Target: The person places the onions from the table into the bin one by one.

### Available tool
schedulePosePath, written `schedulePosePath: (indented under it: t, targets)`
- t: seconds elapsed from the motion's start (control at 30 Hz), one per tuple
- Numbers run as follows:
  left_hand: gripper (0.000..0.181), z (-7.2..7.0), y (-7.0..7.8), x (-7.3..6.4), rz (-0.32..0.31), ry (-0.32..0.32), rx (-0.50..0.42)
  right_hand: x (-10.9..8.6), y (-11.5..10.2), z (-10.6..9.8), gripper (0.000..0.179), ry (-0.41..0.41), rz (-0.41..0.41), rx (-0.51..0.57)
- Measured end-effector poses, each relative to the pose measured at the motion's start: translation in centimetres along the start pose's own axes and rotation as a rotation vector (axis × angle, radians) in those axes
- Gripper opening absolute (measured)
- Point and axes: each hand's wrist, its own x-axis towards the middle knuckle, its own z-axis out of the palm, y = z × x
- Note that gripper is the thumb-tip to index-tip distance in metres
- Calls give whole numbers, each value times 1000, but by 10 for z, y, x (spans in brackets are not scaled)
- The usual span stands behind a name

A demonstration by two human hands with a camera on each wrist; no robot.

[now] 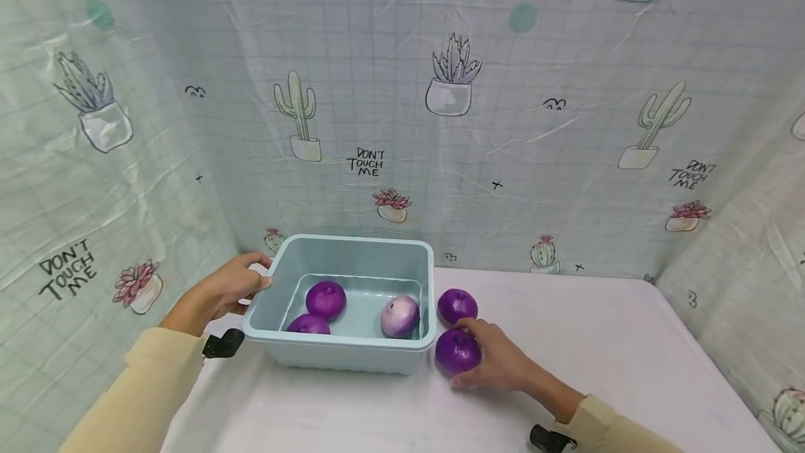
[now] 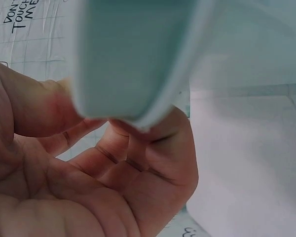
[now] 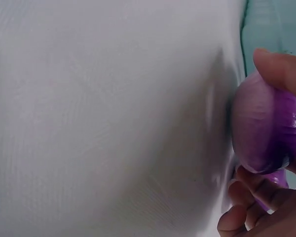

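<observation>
Gripping a purple onion (image 1: 455, 353), the right hand (image 1: 503, 365) curls around it, thumb on one side and fingers on the other. This onion is just outside the right wall of a pale blue bin (image 1: 342, 356), near its front corner; whether it rests on the white table (image 1: 566, 320) or is slightly raised, I cannot tell. Just beyond it, away from the person, sits a second onion (image 1: 456, 305). Inside the bin are three more onions: two at the left, one dark (image 1: 326, 300) and one partly hidden by the front rim (image 1: 308, 325), and a paler one (image 1: 400, 316) at the right. The left hand (image 1: 229, 289) pinches the bin's left rim between thumb and fingers, which should steady it. The smooth, round skin probably calls for thumb and fingers set on opposite sides at the widest part, with a firm, even hold and the fingertips clear of the neighbouring onion and the bin wall.
</observation>
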Motion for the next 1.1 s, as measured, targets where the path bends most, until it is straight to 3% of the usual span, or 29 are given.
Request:
schedulePosePath:
  t: [0.27, 0.53, 0.67, 0.87, 1.1]
  targets:
    - [39, -1, 1, 0, 4, 2, -9, -10, -9, -22, 90, 44, -45, 11]
    - [39, -1, -1, -1, 1, 1, -11, -27, -42, -51, 86, 46, -102, 39]
    - [39, -2, 0, 0, 4, 7, -5, -31, -61, -64, 85, 65, -170, 31]
    - [39, -3, 0, -1, 6, 14, -8, -24, -84, -78, 83, 91, -272, -6]
    - [39, 2, -2, -2, 10, 23, 3, -5, -107, -79, 82, 60, -298, 20]
